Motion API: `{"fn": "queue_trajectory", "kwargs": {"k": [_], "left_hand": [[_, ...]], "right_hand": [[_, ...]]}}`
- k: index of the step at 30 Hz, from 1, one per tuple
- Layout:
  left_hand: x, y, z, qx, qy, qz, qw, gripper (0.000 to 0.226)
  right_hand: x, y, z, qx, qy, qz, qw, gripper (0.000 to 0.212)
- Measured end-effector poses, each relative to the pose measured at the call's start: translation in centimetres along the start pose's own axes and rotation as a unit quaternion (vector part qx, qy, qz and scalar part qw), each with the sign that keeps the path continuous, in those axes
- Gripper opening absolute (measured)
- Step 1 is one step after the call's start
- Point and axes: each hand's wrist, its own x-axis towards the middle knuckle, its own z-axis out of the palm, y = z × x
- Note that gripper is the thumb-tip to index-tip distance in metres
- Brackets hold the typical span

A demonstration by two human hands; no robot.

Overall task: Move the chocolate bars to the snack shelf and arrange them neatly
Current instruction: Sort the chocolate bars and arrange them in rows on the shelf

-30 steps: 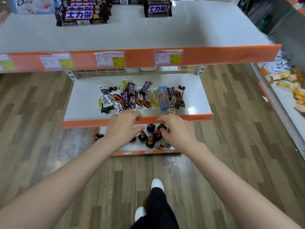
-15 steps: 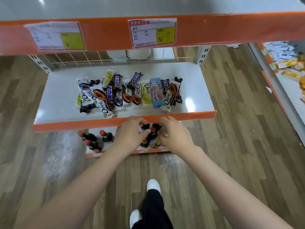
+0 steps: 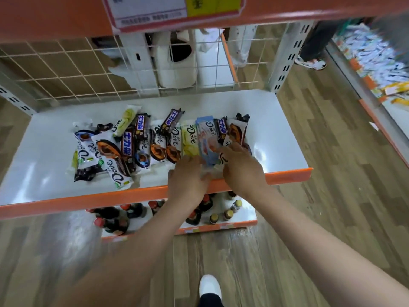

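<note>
Seen from a head camera looking down: two bare arms reach forward over the orange front lip of a white shelf (image 3: 285, 129); the left hand (image 3: 188, 177) and right hand (image 3: 242, 168) sit side by side at the shelf's front edge, near each other but apart.

The chocolate bars (image 3: 159, 140) lie in a loose, overlapping row on the shelf, just beyond and to the left of the hands; most wrappers read Dove, some are dark with blue lettering.

A pale blue bar (image 3: 207, 138) lies between the two hands; the left hand's fingers are extended and blurred at its near end, so I cannot tell whether they hold it; the right hand's fingers are fairly straight, resting on a white and brown bar (image 3: 235, 131) beside the blue one.

Below the hands, a lower shelf holds dark bottles (image 3: 115, 220) with red caps; beyond the hands, a wire grid (image 3: 73, 72) backs the shelf; above it, an orange edge carries a price label (image 3: 168, 9); the floor (image 3: 332, 173) is wood-patterned.
</note>
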Motion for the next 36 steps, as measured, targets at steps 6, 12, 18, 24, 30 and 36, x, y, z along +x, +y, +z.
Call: {"fn": "queue_trajectory", "kwargs": {"k": [6,12,18,24,30,36], "left_hand": [[1.8,0.4,2.1,0.141,0.062,0.072,0.985,0.053],[3.7,0.1,2.3,0.176,-0.026,0.159,0.971,0.068],[3.1,-0.5,2.1,0.272,-0.001,0.176,0.946,0.065],[2.6,-0.8,2.1,0.297,0.159,0.187,0.923,0.048],[2.2,-0.1,0.5,0.231,0.126,0.137,0.955,0.058],[3.2,-2.6,-0.2,0.261,0.028,0.15,0.953,0.065]], "right_hand": [[1.8,1.0,0.6,-0.058,-0.009,-0.014,0.998,0.051],[2.5,2.5,0.3,-0.145,-0.004,-0.028,0.989,0.045],[2.8,2.9,-0.3,-0.141,0.004,-0.022,0.99,0.045],[4.2,1.9,-0.3,-0.154,-0.018,-0.005,0.988,0.057],[4.2,2.4,-0.4,-0.116,-0.023,-0.012,0.993,0.053],[4.0,3.4,-1.1,-0.122,-0.023,-0.034,0.992,0.047]]}}
